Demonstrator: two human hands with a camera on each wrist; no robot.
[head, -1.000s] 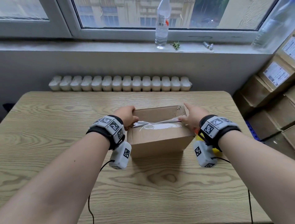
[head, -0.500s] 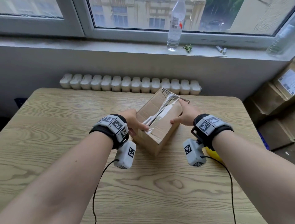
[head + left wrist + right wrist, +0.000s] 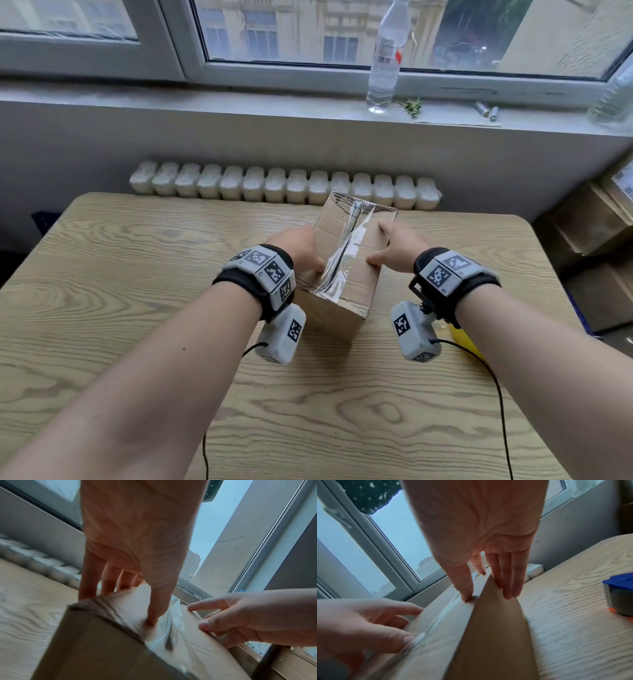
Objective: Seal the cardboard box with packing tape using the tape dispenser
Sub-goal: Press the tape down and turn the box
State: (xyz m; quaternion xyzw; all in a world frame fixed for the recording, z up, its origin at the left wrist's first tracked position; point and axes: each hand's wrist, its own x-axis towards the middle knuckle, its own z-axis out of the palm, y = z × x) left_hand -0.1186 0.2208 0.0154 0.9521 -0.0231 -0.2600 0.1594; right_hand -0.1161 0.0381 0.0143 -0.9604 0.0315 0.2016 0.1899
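A small cardboard box stands on the wooden table, its long axis pointing away from me. A strip of clear packing tape runs wrinkled along the top seam. My left hand grips the box's left top edge, thumb on top beside the tape and fingers down the side. My right hand grips the right top edge the same way, thumb on the lid. The tape dispenser, blue and grey with a toothed blade, lies on the table to the right of the box, untouched.
A white radiator runs behind the table's far edge. A clear bottle stands on the windowsill. Stacked cardboard boxes fill the floor at the right. Wrist-camera cables trail over the near table.
Both hands have turned the box about a quarter turn on the table, from lying crosswise to pointing away from me. They keep hold of its top edges.
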